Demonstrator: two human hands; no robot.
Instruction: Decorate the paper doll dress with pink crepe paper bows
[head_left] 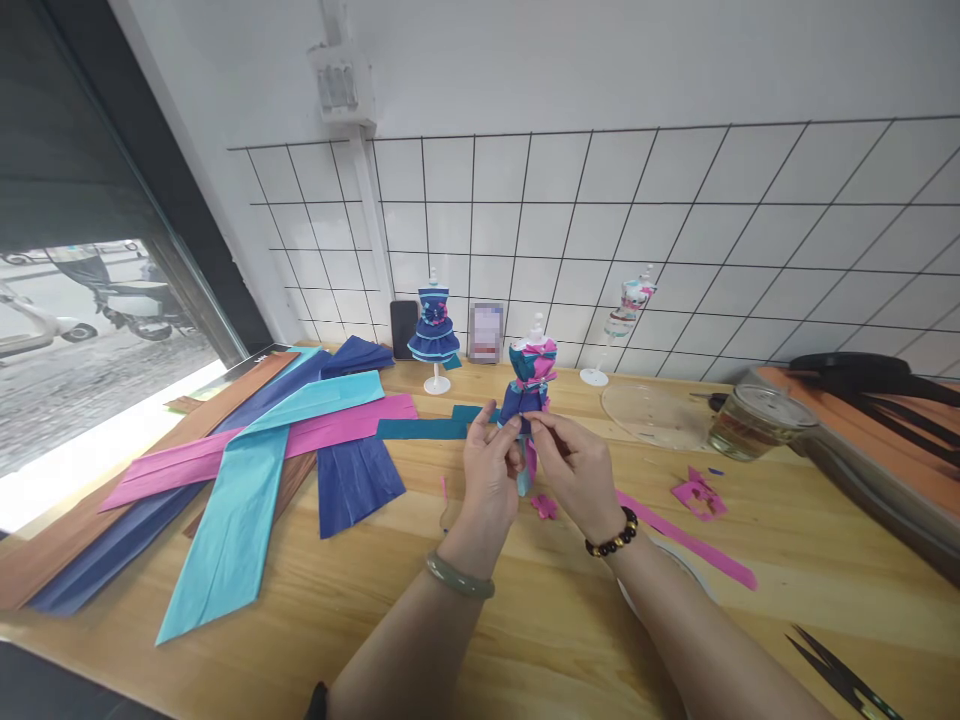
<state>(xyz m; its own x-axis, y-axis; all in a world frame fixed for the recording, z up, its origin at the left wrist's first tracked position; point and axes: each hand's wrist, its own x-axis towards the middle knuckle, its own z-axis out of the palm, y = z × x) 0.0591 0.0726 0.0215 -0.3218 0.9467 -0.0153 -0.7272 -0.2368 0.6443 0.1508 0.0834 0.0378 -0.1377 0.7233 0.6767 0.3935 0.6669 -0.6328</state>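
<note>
A small dress form [533, 362] stands upright at the middle of the table, dressed in a teal and pink top and a dark blue skirt. Both hands meet at the front of that skirt. My left hand [491, 460], palm turned up, has its thumb and index finger pinched at the blue material. From the right, my right hand [576, 465] pinches at the same spot with thumb and fingertips. Whatever lies between the fingertips is too small to make out. A pink paper flower [544, 507] rests on the table just below the hands.
Blue, turquoise, pink and brown paper strips [255, 500] spread over the left side. Two more dress forms [433, 325] [630, 308] stand behind. At the right are a glass jar [757, 420], pink scraps [701, 494], a pink strip [694, 540] and scissors [836, 672].
</note>
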